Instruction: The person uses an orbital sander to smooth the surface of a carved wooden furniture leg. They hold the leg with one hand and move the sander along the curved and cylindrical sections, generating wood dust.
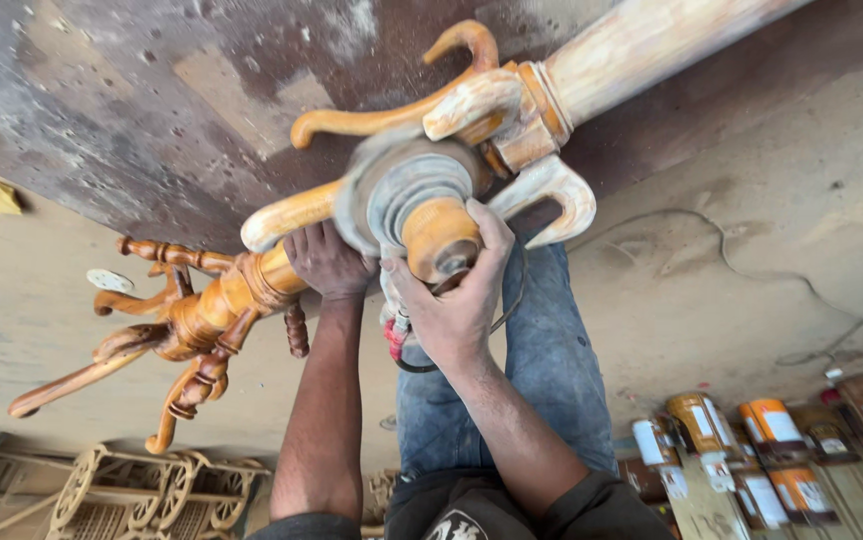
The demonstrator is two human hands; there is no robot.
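Two hands gripped a power sander (422, 215): the right hand (452, 290) wrapped its orange body, the left hand (327, 262) clamped beside it. Its blurred disc pressed on a pale, carved wooden stand (512, 110) above the floor. A glossier stand (202, 310) lay left; tins (752, 450) stood right.

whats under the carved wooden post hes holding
Under the carved wooden post lie a dusty concrete floor and the person's jeans-clad leg. The left hand and right hand cover the post's middle, hiding most of a tool with a red-sleeved cable.
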